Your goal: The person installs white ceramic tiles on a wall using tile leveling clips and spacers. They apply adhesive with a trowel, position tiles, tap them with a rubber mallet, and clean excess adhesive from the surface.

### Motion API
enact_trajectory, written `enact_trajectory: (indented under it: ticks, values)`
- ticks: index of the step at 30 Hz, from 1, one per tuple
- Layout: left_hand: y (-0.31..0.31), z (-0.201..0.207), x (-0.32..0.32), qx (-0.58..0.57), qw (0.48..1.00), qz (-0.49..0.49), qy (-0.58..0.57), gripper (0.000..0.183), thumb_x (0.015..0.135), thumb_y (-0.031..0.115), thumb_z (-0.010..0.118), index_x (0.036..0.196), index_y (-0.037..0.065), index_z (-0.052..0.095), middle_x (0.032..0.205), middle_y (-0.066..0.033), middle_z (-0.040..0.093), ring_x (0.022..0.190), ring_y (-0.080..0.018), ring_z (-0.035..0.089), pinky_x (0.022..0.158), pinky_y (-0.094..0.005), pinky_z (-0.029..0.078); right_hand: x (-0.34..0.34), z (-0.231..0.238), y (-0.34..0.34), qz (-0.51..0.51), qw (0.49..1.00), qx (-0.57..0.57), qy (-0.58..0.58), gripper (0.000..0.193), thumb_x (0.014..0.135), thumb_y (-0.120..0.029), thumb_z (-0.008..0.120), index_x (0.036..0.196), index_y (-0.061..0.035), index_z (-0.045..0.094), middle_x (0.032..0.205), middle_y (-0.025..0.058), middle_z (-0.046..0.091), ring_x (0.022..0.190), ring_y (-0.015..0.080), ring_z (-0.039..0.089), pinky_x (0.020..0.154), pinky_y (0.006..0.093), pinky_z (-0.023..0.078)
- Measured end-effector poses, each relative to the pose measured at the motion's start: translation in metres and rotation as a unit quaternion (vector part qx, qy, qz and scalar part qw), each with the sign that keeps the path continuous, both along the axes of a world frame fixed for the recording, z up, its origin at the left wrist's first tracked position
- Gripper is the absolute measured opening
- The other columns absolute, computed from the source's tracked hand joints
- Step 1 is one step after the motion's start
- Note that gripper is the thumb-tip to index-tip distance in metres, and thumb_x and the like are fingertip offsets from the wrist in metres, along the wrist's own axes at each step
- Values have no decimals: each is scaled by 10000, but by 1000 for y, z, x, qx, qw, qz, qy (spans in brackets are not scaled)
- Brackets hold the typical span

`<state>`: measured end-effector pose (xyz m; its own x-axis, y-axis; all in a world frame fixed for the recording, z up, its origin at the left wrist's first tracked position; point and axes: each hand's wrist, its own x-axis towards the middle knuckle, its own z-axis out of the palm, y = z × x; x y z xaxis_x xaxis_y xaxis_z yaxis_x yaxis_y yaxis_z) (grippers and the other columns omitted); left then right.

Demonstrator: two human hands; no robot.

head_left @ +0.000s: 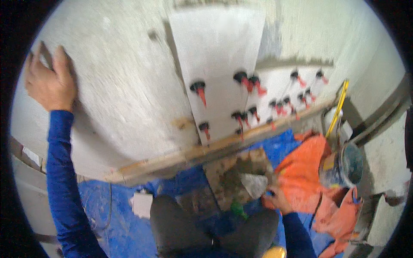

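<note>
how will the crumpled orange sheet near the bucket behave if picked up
The orange sheet would probably be floppy, judging by its loose folds and creases. It looks unlikely to roll, since it lies spread and slumped rather than rounded.

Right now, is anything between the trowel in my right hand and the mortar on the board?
Nothing visible: the trowel in your right hand overlaps the mortar on the board in this view; blur hides whether they touch. The green object sits nearer you.

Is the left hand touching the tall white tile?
Apart: the head view shows a stretch of wall between the left hand and the tall white tile.
</note>
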<state>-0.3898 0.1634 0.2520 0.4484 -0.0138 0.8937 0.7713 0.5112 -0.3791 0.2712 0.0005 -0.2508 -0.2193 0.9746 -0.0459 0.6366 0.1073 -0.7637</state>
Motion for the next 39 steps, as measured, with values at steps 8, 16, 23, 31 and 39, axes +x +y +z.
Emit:
enact_trajectory:
  ticks: [8,16,23,31,39]
  values:
    - [-9,-19,57,-29,982,-143,-117,669,973,454,612,1532,111,478,1658,-227,334,1548,-408,279,1261,-574,202,-23,331,53,-73,912,402,-43,398,737,-6,784,1125,-7,699,1045,151,679,974,350,666,874,411,528]
    - [-17,-17,65,-45,971,-175,-155,652,974,465,597,1521,131,477,1668,-222,315,1559,-402,245,1273,-583,174,-103,524,98,-45,739,617,-267,376,787,-21,786,1155,-62,720,1061,116,685,909,332,642,790,427,509]
    - [-18,-19,63,-59,965,-188,-175,663,946,458,637,1517,155,486,1676,-207,308,1570,-380,231,1278,-583,160,-133,554,128,3,641,696,-324,340,786,-33,764,1116,-107,737,1005,54,678,880,246,645,773,388,479]
    - [-18,-20,63,-68,957,-205,-191,685,919,437,685,1517,170,483,1680,-198,308,1570,-379,234,1281,-585,152,-141,562,149,31,573,735,-361,316,807,-52,674,1111,-120,727,996,38,658,887,221,638,795,389,474]
    - [-18,-20,64,-67,954,-216,-197,691,908,422,708,1516,185,482,1682,-190,306,1573,-367,231,1284,-576,151,-142,569,159,62,507,762,-398,318,837,-133,655,1151,-136,700,1088,53,656,956,230,652,867,419,498]
